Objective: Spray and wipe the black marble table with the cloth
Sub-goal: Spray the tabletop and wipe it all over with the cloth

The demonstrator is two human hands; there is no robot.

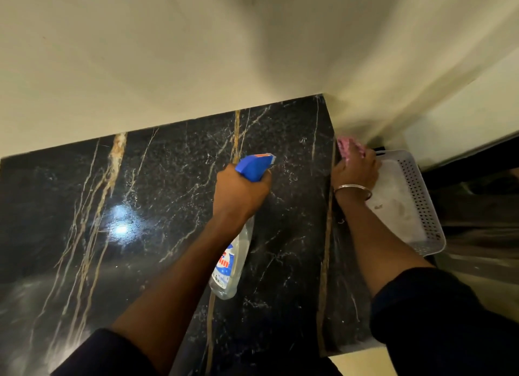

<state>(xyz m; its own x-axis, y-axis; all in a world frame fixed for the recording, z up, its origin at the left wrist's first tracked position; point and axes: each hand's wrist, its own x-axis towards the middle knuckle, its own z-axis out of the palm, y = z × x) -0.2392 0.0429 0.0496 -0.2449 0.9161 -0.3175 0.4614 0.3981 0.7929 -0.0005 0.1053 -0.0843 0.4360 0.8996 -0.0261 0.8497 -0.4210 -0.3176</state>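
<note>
Two dark-sleeved forearms reaching out over the black marble table veined in white and gold (157, 207), polished top taking up most of the view and butting against the cream wall (168, 66) behind. Left hand (238, 193) gripping the neck of the clear plastic spray bottle with blue trigger head (236, 252), fingers clenched round it, bottle body hanging down toward the camera, nozzle aiming at the far part of the top. No mist or wet patch discernible; bright ceiling-light glare sitting on the left of the surface, pale smeary haze at the near-left corner. Further right, right hand (355, 173), thin metal bangle (352, 191) on the wrist, reaching just past the table's right edge, fingers bunching around the pink cloth (351, 148), above the near end of the white perforated plastic basket (415, 201) standing beside the table. Cloth off the marble, apparently not wiping. Judging: spraying step in hand, wiping pending. Risks: nozzle pointing toward the wall, so overspray landing there rather than on stone; bottle held nearly level, possibly drawing air if low; cloth snagging the basket rim and dragging it; streaks hiding in glare.
</note>
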